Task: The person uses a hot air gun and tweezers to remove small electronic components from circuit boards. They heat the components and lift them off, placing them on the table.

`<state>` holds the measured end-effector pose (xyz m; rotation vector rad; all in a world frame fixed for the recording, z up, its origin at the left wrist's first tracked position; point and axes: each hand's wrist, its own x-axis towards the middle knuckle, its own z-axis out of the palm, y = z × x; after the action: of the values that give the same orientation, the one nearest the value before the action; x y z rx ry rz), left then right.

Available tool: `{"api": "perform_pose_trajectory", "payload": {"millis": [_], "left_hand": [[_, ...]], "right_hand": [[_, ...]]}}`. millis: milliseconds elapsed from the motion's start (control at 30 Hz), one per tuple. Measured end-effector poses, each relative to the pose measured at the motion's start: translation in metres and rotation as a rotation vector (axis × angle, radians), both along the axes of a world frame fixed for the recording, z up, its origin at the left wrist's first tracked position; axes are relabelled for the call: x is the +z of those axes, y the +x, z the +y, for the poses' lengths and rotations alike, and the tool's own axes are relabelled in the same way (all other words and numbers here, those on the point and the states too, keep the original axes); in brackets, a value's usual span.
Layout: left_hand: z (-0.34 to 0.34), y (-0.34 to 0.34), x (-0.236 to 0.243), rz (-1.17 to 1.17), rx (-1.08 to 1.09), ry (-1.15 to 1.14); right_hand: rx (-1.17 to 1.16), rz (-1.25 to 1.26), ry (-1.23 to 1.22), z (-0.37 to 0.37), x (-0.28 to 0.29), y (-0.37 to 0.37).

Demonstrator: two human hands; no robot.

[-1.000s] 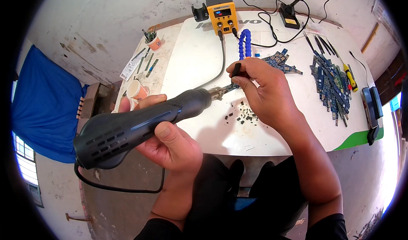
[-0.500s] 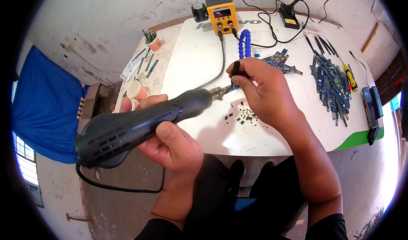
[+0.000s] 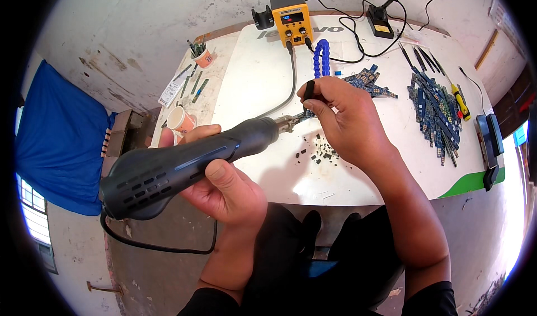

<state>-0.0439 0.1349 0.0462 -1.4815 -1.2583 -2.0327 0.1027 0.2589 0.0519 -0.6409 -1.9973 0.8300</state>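
Note:
My left hand [image 3: 229, 193] is wrapped round a black hot air gun [image 3: 184, 159], which tilts up toward the table's middle. Its metal nozzle [image 3: 287, 123] reaches close to the fingertips of my right hand [image 3: 344, 112]. Those fingers pinch black tweezers [image 3: 309, 90] held upright, their lower end mostly hidden by the fingers. A narrow circuit board strip [image 3: 305, 114] shows partly at the nozzle's mouth. Small black chips [image 3: 320, 151] lie scattered on the white table [image 3: 263, 176] below.
An orange soldering station [image 3: 291, 17] stands at the back beside a blue flexible hose [image 3: 321, 59]. Circuit board strips form a heap [image 3: 436, 112] at right and a smaller pile [image 3: 370, 83] behind my right hand. A yellow-handled screwdriver [image 3: 461, 102] lies right; paper cups [image 3: 180, 119] stand left.
Very little differs. The tweezers and the fingers of my right hand have shifted very slightly; the hot air gun stays almost in place.

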Motion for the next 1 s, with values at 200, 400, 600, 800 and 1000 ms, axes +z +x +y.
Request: {"api": "perform_pose_trajectory", "payload": {"millis": [200, 400, 600, 800, 1000], "left_hand": [[0.0023, -0.0006, -0.0025, 0.007, 0.026, 0.019], [0.0008, -0.0015, -0.0035, -0.004, 0.014, 0.002], [0.0015, 0.0003, -0.0025, -0.005, 0.012, 0.010], [0.0003, 0.0004, -0.0022, -0.007, -0.008, 0.009], [0.0014, 0.0017, -0.0031, -0.013, -0.001, 0.015]], "right_hand": [[0.003, 0.013, -0.010, -0.0010, 0.0013, 0.0008], [-0.004, 0.000, -0.006, -0.0002, 0.0004, 0.0007], [-0.001, 0.000, -0.007, -0.0007, 0.0013, 0.0007], [-0.002, 0.007, 0.016, 0.0004, -0.0001, 0.0010], [-0.021, -0.017, 0.071, 0.0013, -0.0018, 0.0017]]}}
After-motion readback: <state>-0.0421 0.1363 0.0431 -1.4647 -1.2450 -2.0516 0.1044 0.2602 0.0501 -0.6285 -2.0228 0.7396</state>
